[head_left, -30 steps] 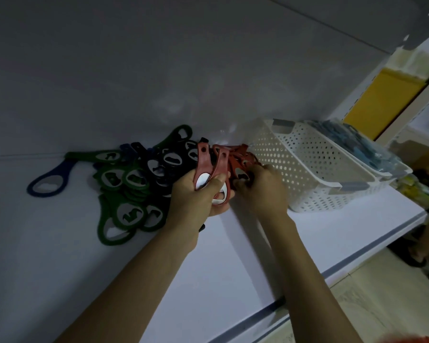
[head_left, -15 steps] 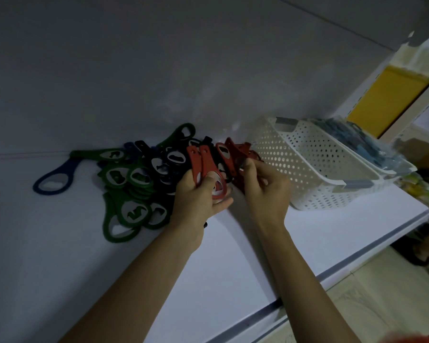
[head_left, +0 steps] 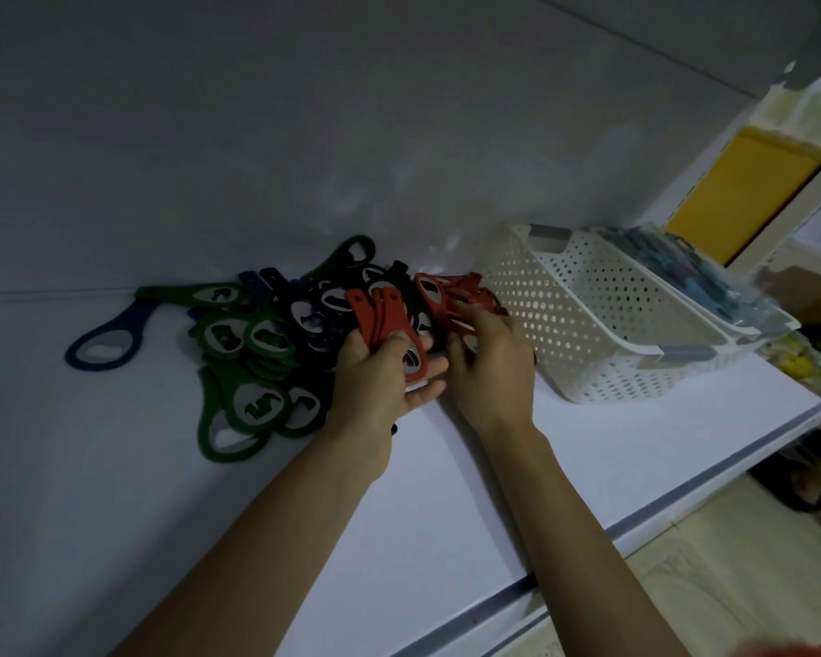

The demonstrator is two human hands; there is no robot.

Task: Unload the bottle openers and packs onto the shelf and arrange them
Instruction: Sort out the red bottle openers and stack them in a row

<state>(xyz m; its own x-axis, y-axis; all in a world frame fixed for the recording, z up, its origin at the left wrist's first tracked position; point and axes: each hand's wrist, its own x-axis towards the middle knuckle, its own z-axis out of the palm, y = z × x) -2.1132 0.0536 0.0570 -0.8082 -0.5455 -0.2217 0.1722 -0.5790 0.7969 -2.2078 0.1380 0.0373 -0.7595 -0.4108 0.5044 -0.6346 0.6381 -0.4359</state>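
Note:
A heap of bottle openers lies on the white shelf (head_left: 517,490): green ones (head_left: 238,405) at the left, black ones (head_left: 323,305) in the middle, red ones (head_left: 465,291) at the right, and a lone blue opener (head_left: 103,341) far left. My left hand (head_left: 380,372) grips a small stack of red openers (head_left: 380,315), handles pointing up. My right hand (head_left: 489,358) reaches into the red openers beside it, its fingers curled on one of them; the fingertips are partly hidden.
A white perforated basket (head_left: 588,324) stands right of the heap, with a second basket behind it holding blue packs (head_left: 674,267). The shelf's front edge runs diagonally at the lower right. A yellow panel (head_left: 740,192) stands at the far right.
The red stack in my left hand has tilted left and grown thicker. My right hand has moved back down to the loose red openers by the basket.

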